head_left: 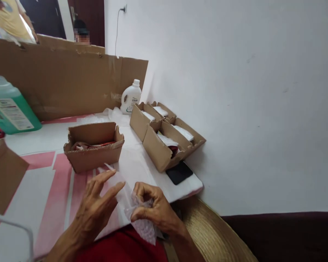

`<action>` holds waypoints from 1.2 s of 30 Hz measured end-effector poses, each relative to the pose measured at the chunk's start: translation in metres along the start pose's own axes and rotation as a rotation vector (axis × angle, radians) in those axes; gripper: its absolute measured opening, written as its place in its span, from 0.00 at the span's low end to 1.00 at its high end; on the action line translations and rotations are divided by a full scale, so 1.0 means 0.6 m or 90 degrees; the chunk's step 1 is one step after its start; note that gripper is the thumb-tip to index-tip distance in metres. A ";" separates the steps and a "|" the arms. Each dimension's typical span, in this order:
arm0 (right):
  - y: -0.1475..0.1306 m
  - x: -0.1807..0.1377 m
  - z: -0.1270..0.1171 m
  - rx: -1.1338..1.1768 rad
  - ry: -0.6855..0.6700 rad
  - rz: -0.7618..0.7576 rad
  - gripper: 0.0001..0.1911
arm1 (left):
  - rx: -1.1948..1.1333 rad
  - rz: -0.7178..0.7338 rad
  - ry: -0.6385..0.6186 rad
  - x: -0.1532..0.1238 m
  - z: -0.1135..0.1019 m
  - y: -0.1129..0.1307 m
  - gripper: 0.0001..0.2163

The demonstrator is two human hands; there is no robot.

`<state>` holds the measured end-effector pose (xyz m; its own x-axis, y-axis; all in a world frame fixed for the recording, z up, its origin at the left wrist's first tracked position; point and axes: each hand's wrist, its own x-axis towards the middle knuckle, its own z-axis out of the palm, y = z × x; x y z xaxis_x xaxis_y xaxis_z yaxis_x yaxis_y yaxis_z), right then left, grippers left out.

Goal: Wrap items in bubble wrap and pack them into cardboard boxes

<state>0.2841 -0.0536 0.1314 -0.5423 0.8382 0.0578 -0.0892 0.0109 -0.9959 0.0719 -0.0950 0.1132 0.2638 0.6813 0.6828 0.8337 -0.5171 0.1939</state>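
My right hand (155, 209) pinches a crumpled piece of clear bubble wrap (144, 227) at the table's front edge, thumb and fingers closed on it. Part of the wrap hangs below the hand, and a thin see-through part stretches up and to the left. Beside it, my left hand (100, 198) has its thumb and fingers apart, close to the see-through part; I cannot tell whether they touch. Just beyond my hands stands an open cardboard box (97, 160) with reddish-brown packets (90, 146) inside.
Several small cardboard boxes (158, 153) with white packets stand by the wall, near a black phone (179, 173). A white jug (131, 98) and a green liquid bottle (15, 109) stand before a cardboard screen (65, 80). Behind it are two people. A straw hat-like object (215, 229) lies lower right.
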 end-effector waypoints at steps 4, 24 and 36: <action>0.033 0.019 -0.012 0.033 0.015 0.021 0.23 | 0.005 0.004 0.029 -0.039 0.000 -0.017 0.13; 0.168 0.049 0.054 -0.623 0.097 -0.223 0.24 | 0.015 -0.139 -0.135 -0.179 0.060 -0.021 0.21; 0.246 0.041 0.032 -0.784 -0.109 -0.070 0.47 | 0.160 -0.117 -0.220 -0.217 0.119 -0.053 0.42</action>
<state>0.2418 -0.0419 -0.0127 -0.6911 0.7201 0.0612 0.6503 0.6566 -0.3821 0.0459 -0.1303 -0.0322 0.2115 0.9047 0.3698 0.9622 -0.2591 0.0835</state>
